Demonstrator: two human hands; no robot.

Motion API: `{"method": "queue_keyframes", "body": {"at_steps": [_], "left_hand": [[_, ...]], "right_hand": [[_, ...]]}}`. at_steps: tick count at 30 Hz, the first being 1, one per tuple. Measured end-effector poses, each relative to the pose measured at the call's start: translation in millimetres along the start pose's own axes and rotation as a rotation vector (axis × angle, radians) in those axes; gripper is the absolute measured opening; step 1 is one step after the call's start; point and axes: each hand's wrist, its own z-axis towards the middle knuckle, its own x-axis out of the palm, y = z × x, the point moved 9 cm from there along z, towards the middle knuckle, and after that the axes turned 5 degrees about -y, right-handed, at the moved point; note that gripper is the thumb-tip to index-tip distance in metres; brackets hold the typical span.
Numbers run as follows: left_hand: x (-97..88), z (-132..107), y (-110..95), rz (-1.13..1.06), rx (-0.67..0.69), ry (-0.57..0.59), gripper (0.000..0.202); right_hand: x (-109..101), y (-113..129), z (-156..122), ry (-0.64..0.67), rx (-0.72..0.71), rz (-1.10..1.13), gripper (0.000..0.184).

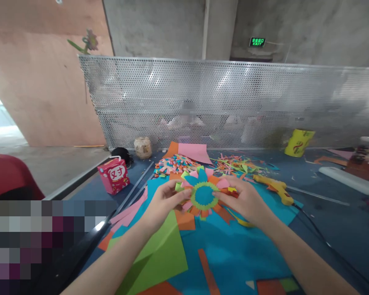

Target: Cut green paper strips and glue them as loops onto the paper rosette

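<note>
A colourful paper flower (204, 196) is held up between my two hands, above the coloured sheets. It has a round blue centre, a green fringed ring and orange, pink, blue and green petals. My left hand (167, 198) pinches its left edge, thumb in front and fingers behind. On the opposite edge my right hand (241, 198) grips it the same way. Just beyond the flower lies a heap of small curled paper pieces (176, 164). Below my right hand a yellow-handled tool (242, 222) lies partly hidden.
Blue sheets (230, 254) and a green sheet (153, 258) cover the near table. A yellow glue gun (276, 188) with a cord lies right, beside paper scraps (240, 164). A pink carton (113, 175), a jar (142, 147) and a yellow roll (299, 142) stand before a perforated metal screen (178, 86).
</note>
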Motion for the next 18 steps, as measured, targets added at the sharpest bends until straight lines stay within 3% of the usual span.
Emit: {"method": "queue_keyframes", "body": {"at_steps": [5,11,18], "left_hand": [[-12.4,0.6,-36.6,0.2,0.233,-0.108,0.027],[-11.5,1.9,-35.5,0.339,0.186,-0.109,0.023],[-11.7,2.4,-34.7,0.346,0.165,-0.126,0.021]], "right_hand": [[7.1,4.1,-5.4,0.064,-0.033,0.012,0.008],[14.6,9.7,-13.8,0.139,-0.084,-0.017,0.014],[11.4,19.9,-14.1,0.128,-0.166,-0.109,0.014]]}}
